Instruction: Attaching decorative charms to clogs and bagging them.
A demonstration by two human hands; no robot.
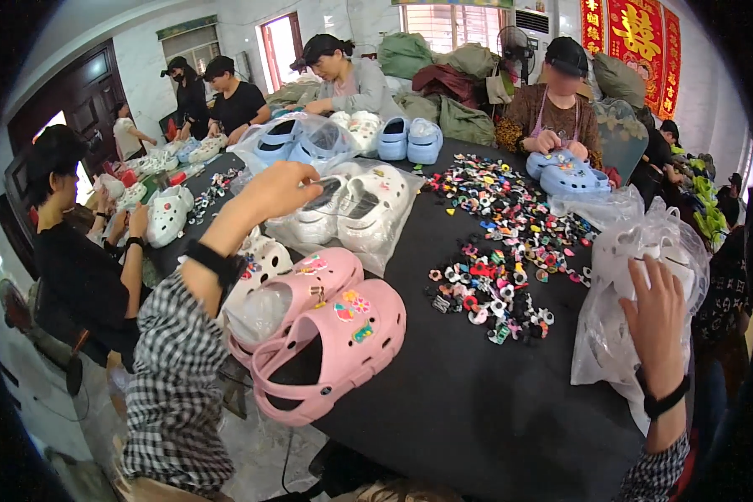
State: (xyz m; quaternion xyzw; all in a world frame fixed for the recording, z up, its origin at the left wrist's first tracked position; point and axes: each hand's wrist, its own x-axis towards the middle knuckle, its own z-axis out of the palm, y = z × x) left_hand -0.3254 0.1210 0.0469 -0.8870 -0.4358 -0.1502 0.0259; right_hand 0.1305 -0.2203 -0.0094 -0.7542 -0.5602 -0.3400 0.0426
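My left hand reaches over a clear bag holding a pair of white clogs. Its fingers are bent and slightly apart at the edge of that bag; whether they touch it I cannot tell. My right hand lies with spread fingers on another clear plastic bag, with white clogs inside. Below my left forearm stands a pair of pink clogs with colourful charms, crumpled clear plastic stuffed in one. A white clog with dark holes is partly hidden behind them.
Loose colourful shoe charms are heaped on the black table. Beyond stand blue clogs, some bagged. Across the table a person handles blue clogs. Another person works at left beside a white clog.
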